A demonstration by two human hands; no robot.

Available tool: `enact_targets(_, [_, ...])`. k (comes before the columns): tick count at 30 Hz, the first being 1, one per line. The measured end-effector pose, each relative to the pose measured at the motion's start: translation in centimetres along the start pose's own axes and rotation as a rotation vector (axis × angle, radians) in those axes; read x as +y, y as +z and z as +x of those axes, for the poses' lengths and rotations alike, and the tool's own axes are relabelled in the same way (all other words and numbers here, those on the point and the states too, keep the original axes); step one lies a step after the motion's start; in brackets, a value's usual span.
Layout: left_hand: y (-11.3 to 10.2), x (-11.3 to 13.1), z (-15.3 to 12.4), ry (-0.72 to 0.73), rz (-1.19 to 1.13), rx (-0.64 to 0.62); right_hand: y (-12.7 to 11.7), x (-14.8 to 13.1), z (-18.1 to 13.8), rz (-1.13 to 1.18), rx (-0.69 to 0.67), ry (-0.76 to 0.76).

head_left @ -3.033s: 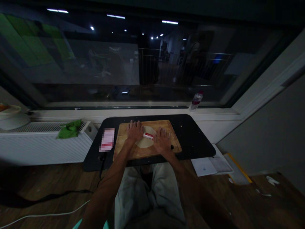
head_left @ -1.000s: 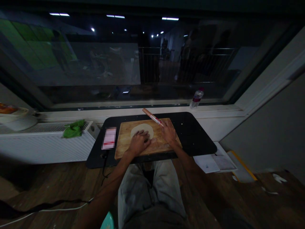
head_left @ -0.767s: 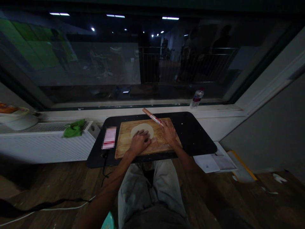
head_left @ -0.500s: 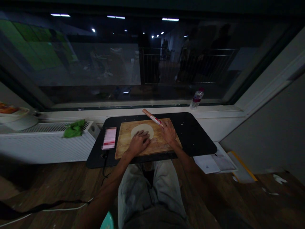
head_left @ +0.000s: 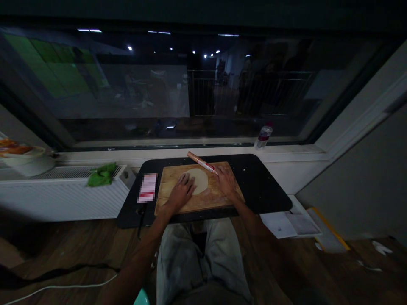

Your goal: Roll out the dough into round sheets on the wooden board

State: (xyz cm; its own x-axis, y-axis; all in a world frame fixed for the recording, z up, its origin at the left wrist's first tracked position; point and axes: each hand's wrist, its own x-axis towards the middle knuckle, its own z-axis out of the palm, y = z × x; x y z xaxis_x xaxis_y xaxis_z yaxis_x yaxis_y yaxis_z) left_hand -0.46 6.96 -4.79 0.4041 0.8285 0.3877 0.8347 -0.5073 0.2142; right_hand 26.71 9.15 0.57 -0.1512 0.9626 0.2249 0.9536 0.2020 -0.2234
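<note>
A round, thin sheet of dough lies flat on a wooden cutting board. My left hand rests over the dough's left edge, its fingers stretched out and holding nothing. On the right half of the board, my right hand has its fingers closed around the near end of a wooden rolling pin. The pin slants up and to the left, past the board's far edge, and bears a red-and-white label. My palm hides part of the grip.
The board sits on a black tabletop. A phone with a blurred screen lies left of it, beside a black cable. A water bottle stands on the windowsill. A green cloth hangs on the radiator.
My left hand has slid left from the dough's middle to its left edge, and the dough sits slightly farther right on the board. My right hand keeps hold of the rolling pin.
</note>
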Motion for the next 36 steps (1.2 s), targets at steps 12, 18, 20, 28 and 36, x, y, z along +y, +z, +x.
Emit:
enact_targets(12, [-4.2, -2.2, 2.4, -0.101, 0.052, 0.137, -0.6, 2.5, 0.4, 0.211, -0.109, -0.328])
enact_targets(18, [-3.9, -1.8, 4.6, -0.332, 0.172, -0.021, -1.1, 1.2, 1.8, 0.204, -0.143, -0.344])
enact_targets(20, [-3.1, -1.8, 5.3, -0.382, 0.172, -0.104, -0.8, 0.1, 2.5, 0.116, -0.099, -0.202])
enact_targets(28, [-2.2, -2.1, 4.8, -0.377, 0.181, -0.127, 0.6, -2.6, 3.3, -0.111, -0.043, 0.076])
enact_targets(36, [-2.8, 0.3, 0.4, -0.283, 0.172, -0.05, 1.4, -3.0, -1.2, -0.139, 0.02, 0.102])
